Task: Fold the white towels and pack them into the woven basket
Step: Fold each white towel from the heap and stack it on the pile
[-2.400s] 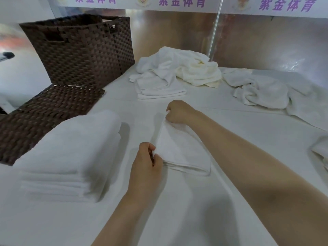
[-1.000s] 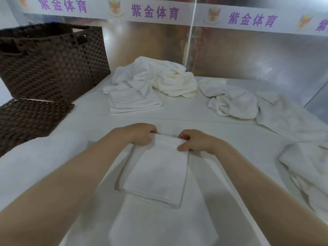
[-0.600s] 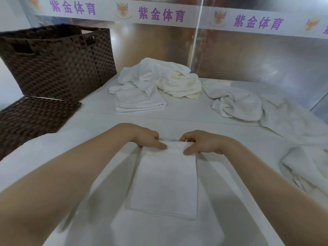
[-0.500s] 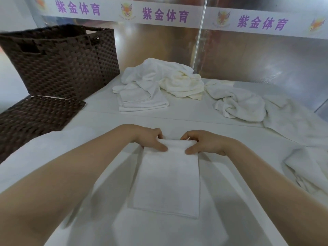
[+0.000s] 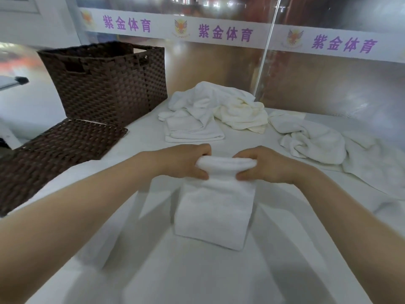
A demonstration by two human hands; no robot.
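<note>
Surface: white-covered desk (image 5: 197, 277) against a shiny wall panel with a banner of purple characters.
Left hand (image 5: 186, 163): fingers curled round the far-left corner of the towel (image 5: 214, 213), thumb on top, pinching it.
Right hand (image 5: 263, 165): pinching the far-right corner the same way; the two hands are near each other.
Towel: a narrow folded strip in front of the person, far end raised off the desk, near end lying flat.
Step in hand: probably one more fold, far end over near end.
Done: a flat folded stack (image 5: 192, 132) lies behind the hands.
Left: a loose heap (image 5: 230, 108) partly on that stack, and crumpled towels (image 5: 313, 141) to the right, all unfolded.
Basket (image 5: 105, 82): far left, open; its lid (image 5: 54, 152) lies flat before it; its inside is hidden, so packing cannot be judged.
Progress: early to midway, by my reading.
</note>
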